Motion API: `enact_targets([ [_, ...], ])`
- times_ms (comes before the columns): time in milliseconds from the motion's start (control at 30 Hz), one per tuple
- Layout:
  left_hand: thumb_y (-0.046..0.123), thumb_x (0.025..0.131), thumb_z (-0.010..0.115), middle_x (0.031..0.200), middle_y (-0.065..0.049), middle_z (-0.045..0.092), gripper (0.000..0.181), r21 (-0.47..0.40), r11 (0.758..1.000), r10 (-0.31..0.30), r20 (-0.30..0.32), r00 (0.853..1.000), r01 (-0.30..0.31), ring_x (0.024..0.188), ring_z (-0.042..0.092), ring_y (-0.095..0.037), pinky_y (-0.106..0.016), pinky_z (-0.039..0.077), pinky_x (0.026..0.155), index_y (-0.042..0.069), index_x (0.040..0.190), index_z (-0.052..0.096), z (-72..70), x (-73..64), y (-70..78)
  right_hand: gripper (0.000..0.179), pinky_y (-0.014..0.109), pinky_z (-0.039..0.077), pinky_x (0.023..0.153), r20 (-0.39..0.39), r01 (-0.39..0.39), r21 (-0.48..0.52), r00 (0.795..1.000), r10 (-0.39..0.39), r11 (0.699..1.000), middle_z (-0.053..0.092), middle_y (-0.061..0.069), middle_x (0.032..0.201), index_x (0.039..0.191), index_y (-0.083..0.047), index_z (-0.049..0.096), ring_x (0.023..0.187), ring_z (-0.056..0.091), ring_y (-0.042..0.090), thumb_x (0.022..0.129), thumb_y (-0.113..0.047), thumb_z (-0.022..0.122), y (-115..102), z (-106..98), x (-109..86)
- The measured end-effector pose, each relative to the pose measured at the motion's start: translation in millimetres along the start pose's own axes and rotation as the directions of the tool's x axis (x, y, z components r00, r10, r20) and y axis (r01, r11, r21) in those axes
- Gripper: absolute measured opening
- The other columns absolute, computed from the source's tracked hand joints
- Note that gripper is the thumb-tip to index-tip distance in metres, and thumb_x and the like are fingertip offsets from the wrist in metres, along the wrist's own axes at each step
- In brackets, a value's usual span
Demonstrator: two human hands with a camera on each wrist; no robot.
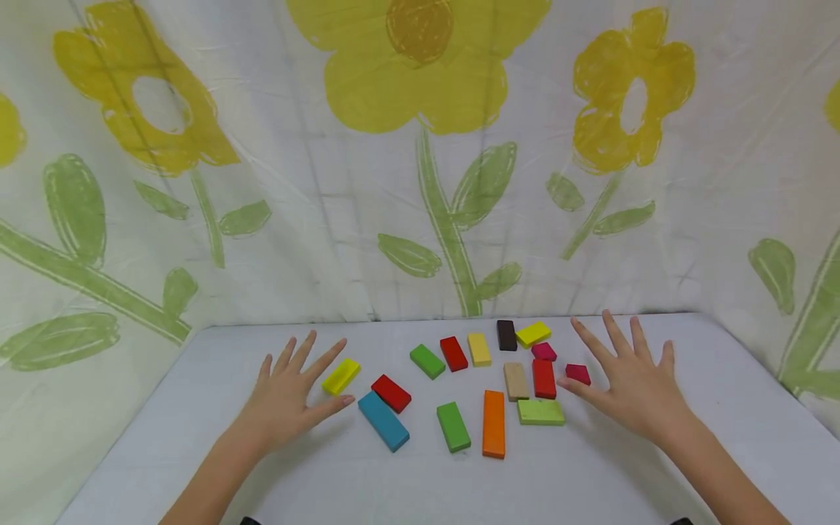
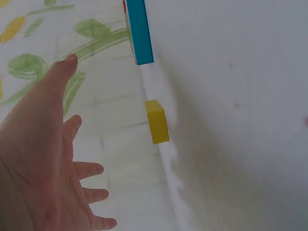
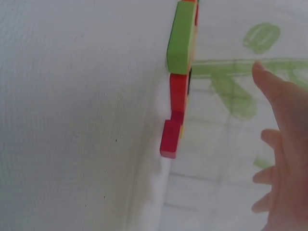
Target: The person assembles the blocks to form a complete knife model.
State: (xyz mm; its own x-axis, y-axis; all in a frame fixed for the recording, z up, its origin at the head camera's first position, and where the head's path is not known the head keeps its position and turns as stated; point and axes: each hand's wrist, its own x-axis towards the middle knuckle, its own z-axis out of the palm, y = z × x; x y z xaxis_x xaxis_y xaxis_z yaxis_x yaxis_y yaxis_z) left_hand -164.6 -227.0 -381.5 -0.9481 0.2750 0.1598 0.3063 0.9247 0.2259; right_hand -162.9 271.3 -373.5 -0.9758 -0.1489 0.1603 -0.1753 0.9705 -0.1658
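Fingers spread, my left hand (image 1: pixel 285 401) hovers over the table's left side, holding nothing. Nearest to it are a yellow block (image 1: pixel 341 377), a blue block (image 1: pixel 383 421) and a red block (image 1: pixel 391 394) whose side meets the blue one. My right hand (image 1: pixel 636 383) is likewise spread and bare on the right, its thumb beside a small magenta block (image 1: pixel 578 375). Close by lie a red block (image 1: pixel 544 379) and a lime green block (image 1: pixel 541 413). In the left wrist view the palm (image 2: pixel 38 159) shows, with the yellow block (image 2: pixel 157 121) apart from the fingers.
Between the hands lie an orange block (image 1: pixel 494 424), green blocks (image 1: pixel 453 426), a tan block (image 1: pixel 515 381), a dark block (image 1: pixel 506 335) and several others, all flat on the white table (image 1: pixel 420 488). Behind the table hangs a curtain (image 1: pixel 282 219) with painted yellow flowers.
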Motion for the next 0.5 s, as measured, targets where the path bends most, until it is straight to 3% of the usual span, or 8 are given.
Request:
enact_targets([
  [233, 0.067, 0.094, 0.066, 0.169, -0.017, 0.035, 0.079, -0.153, 0.985, 0.082, -0.003, 0.997, -0.082, 0.154, 0.028, -0.052, -0.076, 0.035, 0.113, 0.035, 0.163, 0.042, 2.4, -2.4, 10.7, 0.097, 0.093, 0.005, 0.106, 0.013, 0.036, 0.022, 0.999, -0.036, 0.999, 0.020, 0.027, 0.172, 0.169, -0.034, 0.024, 0.151, 0.015, 0.064, 0.090, -0.075, 0.064, -15.9, 0.9, -2.2],
  [367, 0.064, 0.095, 0.069, 0.167, -0.011, 0.039, 0.077, -0.265, 0.960, 0.104, 0.024, 0.994, -0.094, 0.154, 0.032, -0.046, -0.071, 0.046, 0.107, 0.032, 0.161, 0.046, 5.6, -3.8, 17.7, 0.097, 0.092, 0.009, 0.106, 0.027, 0.056, 0.022, 0.998, -0.057, 0.998, 0.024, 0.027, 0.170, 0.167, -0.029, 0.033, 0.150, 0.019, 0.063, 0.088, -0.074, 0.067, -23.9, 2.3, -2.3],
  [500, 0.060, 0.094, 0.073, 0.162, -0.010, 0.046, 0.075, -0.370, 0.924, 0.128, 0.049, 0.991, -0.101, 0.150, 0.040, -0.043, -0.068, 0.048, 0.106, 0.027, 0.158, 0.051, 9.4, -3.5, 23.4, 0.093, 0.091, 0.012, 0.107, 0.033, 0.084, 0.044, 0.996, -0.086, 0.995, 0.030, 0.025, 0.169, 0.162, -0.025, 0.044, 0.150, 0.023, 0.060, 0.087, -0.073, 0.069, -32.2, 3.9, -3.2],
])
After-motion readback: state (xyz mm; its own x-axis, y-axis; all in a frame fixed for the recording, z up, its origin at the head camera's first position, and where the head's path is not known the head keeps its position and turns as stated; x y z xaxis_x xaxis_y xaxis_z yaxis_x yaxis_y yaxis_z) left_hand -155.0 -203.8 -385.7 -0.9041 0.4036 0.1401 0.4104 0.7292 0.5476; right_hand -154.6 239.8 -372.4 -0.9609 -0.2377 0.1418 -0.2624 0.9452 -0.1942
